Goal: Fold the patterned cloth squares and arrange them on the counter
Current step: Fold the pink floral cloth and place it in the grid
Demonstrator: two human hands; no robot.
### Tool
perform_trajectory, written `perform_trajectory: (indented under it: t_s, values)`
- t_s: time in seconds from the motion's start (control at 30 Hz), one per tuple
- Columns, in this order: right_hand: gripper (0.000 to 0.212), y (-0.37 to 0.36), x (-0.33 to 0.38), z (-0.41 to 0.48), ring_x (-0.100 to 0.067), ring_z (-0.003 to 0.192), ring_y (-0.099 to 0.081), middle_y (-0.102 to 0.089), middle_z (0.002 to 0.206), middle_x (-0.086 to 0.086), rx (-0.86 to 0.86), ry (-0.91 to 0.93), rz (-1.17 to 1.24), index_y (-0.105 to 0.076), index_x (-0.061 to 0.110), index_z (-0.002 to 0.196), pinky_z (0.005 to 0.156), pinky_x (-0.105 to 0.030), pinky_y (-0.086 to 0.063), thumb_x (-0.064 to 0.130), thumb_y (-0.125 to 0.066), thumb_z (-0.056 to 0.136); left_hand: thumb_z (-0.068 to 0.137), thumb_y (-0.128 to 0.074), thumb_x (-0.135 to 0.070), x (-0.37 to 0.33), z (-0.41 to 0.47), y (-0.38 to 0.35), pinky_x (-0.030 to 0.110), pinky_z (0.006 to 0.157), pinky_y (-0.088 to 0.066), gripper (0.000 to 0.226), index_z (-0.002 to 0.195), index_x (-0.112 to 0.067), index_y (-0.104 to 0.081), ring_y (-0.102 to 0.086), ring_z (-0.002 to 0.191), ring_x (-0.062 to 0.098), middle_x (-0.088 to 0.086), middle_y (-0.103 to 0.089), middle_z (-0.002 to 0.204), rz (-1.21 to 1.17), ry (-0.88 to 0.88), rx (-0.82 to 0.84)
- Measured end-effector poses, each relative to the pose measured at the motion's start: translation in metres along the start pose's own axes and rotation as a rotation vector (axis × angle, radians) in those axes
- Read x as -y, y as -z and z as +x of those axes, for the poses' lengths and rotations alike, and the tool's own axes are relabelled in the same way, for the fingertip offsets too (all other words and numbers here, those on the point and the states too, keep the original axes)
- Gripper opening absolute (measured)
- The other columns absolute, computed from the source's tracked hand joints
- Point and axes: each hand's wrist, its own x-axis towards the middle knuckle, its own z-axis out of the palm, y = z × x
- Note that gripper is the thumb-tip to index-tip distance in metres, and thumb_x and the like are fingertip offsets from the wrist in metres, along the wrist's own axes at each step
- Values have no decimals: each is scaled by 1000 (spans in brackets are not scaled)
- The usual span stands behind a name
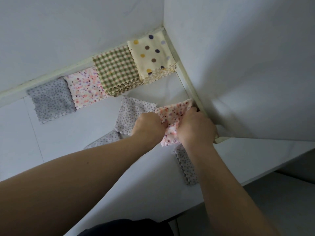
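A pink speckled cloth lies bunched near the right wall, and both hands grip it. My left hand holds its left edge, my right hand its right side. Along the back wall sit folded piles in a row: grey dotted cloth, pink speckled pile, green checked pile and cream polka-dot pile. Loose grey dotted cloths lie under and beside my hands: one to the left, another partly hidden below my right forearm.
The white counter meets white walls at the back and right, edged by a pale trim strip. The counter's front edge runs diagonally at the lower right. A dark garment shows at the bottom.
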Motion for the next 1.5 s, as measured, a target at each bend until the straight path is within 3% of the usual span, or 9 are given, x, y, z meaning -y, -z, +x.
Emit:
perform_trajectory:
  t_s: [0.27,0.5,0.6,0.83,0.97,1.13,1.27,1.4,1.5]
  values:
    - [31,7,-7,5,-32,107,-64,-66,118,-12,77,-46,352,-59,6,122,72,-27,-37,18,-59,94,100,-56,-39,2,-4,3,35,63,-61,43,79,-4,-69,-72,73,26,12,-71,75,-21,-35,37]
    - [49,35,-10,-14,-4,89,-63,-59,96,19,231,17,864,-44,31,121,66,-23,-52,20,-77,86,95,-61,-15,11,-20,24,41,74,-64,20,91,2,-71,-75,62,22,7,-77,72,-489,111,172]
    - [47,51,-4,-30,-1,88,-64,-63,94,20,157,119,822,-59,32,122,78,-26,-57,18,-78,81,90,-71,-15,22,-33,42,42,71,-65,12,93,-3,-71,-76,66,24,7,-77,77,-612,102,161]
    - [30,77,24,-60,-4,84,-72,-74,97,13,202,308,989,-68,31,103,67,-26,-61,16,-80,80,69,-72,-4,69,-58,78,51,107,-47,50,118,-12,-67,-65,115,31,7,-73,118,-1023,-88,214]
    - [38,66,54,-62,-20,91,-76,-78,100,1,400,235,1291,-69,24,107,82,-48,-62,1,-79,78,82,-71,-25,100,-69,94,53,111,-41,59,136,-7,-59,-59,127,37,16,-64,134,-1331,-169,393]
    - [28,40,97,-59,-17,83,-76,-76,99,1,474,186,1270,-64,23,111,74,-40,-61,21,-78,87,97,-64,-41,122,-67,97,51,101,-53,36,119,-12,-69,-73,105,27,7,-76,113,-1385,134,49]
    - [44,25,137,-59,-12,79,-62,-62,86,5,324,254,1041,-56,19,99,67,-29,-45,61,-43,100,96,-59,-55,139,-57,93,47,84,-62,33,106,-25,-70,-75,95,22,-2,-77,102,-1223,236,-248]
    - [41,10,175,-48,-18,87,-61,-60,95,1,175,320,872,-53,15,116,75,-35,-49,49,-31,108,98,-48,-62,154,-49,94,40,76,-61,42,111,-26,-65,-70,95,19,-5,-72,101,-1046,247,-438]
    - [32,2,194,-38,-11,64,-60,-60,86,0,144,326,834,-49,15,112,50,-20,-40,41,-32,110,100,-42,-61,165,-38,101,39,76,-57,48,113,-19,-62,-66,95,20,-5,-67,97,-921,244,-545]
